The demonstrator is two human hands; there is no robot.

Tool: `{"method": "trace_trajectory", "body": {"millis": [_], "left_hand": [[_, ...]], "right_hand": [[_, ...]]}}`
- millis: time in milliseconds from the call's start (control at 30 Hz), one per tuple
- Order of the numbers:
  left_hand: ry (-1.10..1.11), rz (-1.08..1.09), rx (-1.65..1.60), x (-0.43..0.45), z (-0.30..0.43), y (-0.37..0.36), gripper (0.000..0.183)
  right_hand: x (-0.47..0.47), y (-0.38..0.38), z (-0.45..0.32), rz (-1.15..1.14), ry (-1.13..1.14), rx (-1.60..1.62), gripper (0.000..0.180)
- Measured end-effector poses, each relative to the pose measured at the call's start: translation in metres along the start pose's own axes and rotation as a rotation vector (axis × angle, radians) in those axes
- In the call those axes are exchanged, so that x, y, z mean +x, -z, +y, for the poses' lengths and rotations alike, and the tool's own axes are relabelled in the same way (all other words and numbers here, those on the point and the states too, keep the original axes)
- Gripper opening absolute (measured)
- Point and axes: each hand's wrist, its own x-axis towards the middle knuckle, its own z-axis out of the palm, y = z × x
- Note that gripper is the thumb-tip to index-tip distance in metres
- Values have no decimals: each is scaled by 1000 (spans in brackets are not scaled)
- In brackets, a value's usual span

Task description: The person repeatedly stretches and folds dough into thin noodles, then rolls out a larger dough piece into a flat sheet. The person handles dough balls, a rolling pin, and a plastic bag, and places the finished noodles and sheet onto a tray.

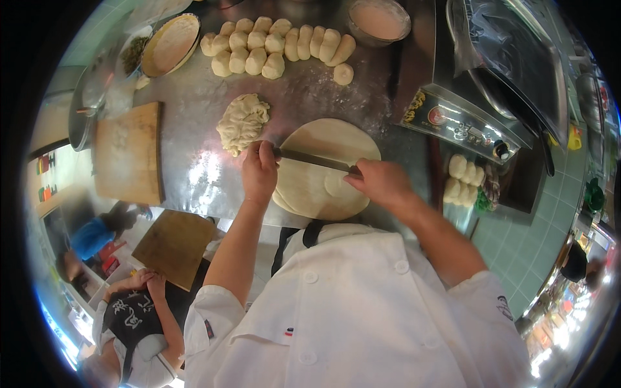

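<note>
My left hand point(260, 169) grips one end of a dark, narrow, straight tool point(315, 160), and my right hand point(381, 182) grips its other end. Whether it is a knife or a scraper I cannot tell. It lies across or just over a large flat round of dough point(325, 136) on the metal worktop point(189, 121). Close to my left hand, beyond it, sits a crumpled heap of dough point(242, 121). Rows of small dough pieces point(257, 41) stand farther back, with a single round piece point(343, 74) at their right.
A wooden board point(128, 153) lies at the left, near a flour bowl point(171, 46) and a bowl of greens point(133, 55). A glass bowl point(379, 22) stands at the back. Right is an appliance with a control panel point(461, 123). A co-worker point(140, 320) is lower left beside another board point(174, 247).
</note>
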Motion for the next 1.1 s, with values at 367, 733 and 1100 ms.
{"method": "trace_trajectory", "body": {"millis": [367, 733, 1100], "left_hand": [[10, -12, 8, 6, -8, -1, 36], [-71, -19, 82, 22, -30, -5, 37], [-209, 63, 385, 15, -23, -9, 37]], "right_hand": [[2, 4, -3, -34, 7, -7, 38], [12, 6, -6, -104, -20, -60, 41], [19, -15, 12, -79, -24, -10, 41]]}}
